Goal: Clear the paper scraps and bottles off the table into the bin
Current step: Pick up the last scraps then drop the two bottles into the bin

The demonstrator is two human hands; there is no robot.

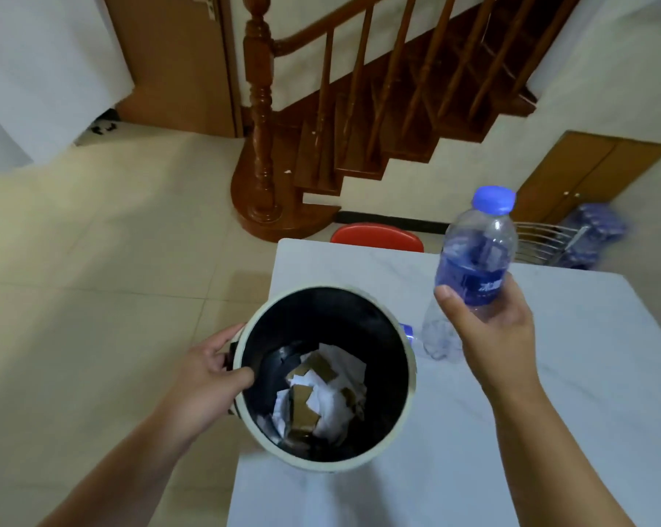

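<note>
White table (549, 431); right hand (492, 329) gripping upright bottle (477, 256), cap up; left hand (207, 378) clutching bin (410, 378) rim.

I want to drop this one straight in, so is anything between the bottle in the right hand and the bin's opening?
Nothing visible blocks it. The bottle is in the right hand, up and to the right of the bin, whose mouth is open, with only paper scraps at the bottom. The left hand grips the far rim.

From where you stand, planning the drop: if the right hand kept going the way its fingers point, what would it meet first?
Probably nothing: the right hand, holding the bottle, points left over bare table beyond the bin. Depth is unclear.
</note>
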